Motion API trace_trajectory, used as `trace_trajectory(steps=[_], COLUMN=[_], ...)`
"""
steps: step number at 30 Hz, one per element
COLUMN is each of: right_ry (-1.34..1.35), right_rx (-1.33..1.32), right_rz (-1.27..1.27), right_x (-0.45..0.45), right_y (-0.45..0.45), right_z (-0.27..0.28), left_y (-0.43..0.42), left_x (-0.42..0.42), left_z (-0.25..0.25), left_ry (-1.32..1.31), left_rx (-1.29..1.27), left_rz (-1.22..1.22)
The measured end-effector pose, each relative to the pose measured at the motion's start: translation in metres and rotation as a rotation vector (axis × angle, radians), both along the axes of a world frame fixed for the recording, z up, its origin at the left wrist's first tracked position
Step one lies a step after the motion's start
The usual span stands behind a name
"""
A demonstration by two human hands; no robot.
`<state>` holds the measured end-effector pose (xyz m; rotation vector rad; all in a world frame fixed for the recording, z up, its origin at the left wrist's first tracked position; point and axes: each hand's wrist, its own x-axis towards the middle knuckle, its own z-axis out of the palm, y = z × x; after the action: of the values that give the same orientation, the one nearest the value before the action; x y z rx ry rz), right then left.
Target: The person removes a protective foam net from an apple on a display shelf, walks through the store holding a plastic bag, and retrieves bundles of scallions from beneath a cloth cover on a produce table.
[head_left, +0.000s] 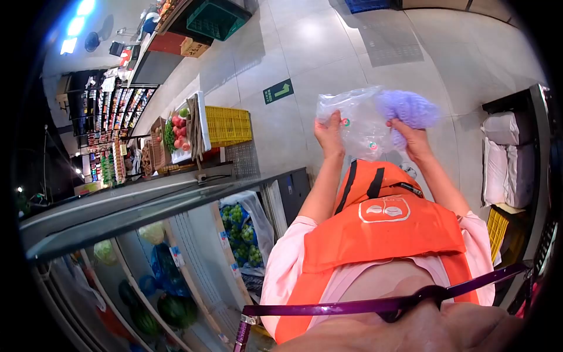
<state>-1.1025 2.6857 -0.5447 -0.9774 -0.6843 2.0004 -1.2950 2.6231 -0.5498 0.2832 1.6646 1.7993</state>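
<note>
A clear plastic bag (365, 126) with small round red-and-green stickers hangs between my two hands, above the floor and in front of my orange apron (381, 234). My left hand (330, 136) pinches its left edge between thumb and fingers. At the right side, my right hand (412, 139) is closed on a purple foam net (410, 110), which is slightly blurred and lies against the bag's right edge. Whether anything is inside the net cannot be made out.
At the left stand a shelf with green grapes (241, 234) and watermelons (176, 310), a yellow crate (229, 126), and a white tray of red fruit (182, 132). A black rack with white packages (503, 158) is at the right. A green arrow sign (278, 91) marks the floor.
</note>
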Motion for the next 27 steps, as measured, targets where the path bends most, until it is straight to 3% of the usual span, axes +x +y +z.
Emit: trace_trajectory(steps=[4,11,18,21,24,27], right_ry=[-0.067,-0.031,-0.268,-0.245,-0.644,-0.33], right_rx=[0.002,-0.018,0.116,0.123,0.104,0.058], right_rz=[-0.06,-0.232,-0.329,-0.398,-0.338,-0.353], right_x=[-0.074,-0.121,-0.096,-0.075,-0.037,0.001], right_y=[0.046,0.15,0.24,0.274,0.325,0.374], right_z=[-0.018,-0.024,-0.015,-0.047,-0.062,-0.082], left_y=[0.07,0.196,0.305,0.353,0.396,0.451], left_x=[-0.01,-0.042,-0.028,0.002,0.043,0.068], left_z=[-0.009,-0.003,-0.019,-0.03,-0.039,-0.08], left_ry=[0.077,-0.119,-0.072,-0.027,-0.086,-0.006], left_rx=[0.078,0.125,0.131,0.139,0.109,0.185], left_rz=[-0.062,-0.432,-0.636,-0.693,-0.755,-0.767])
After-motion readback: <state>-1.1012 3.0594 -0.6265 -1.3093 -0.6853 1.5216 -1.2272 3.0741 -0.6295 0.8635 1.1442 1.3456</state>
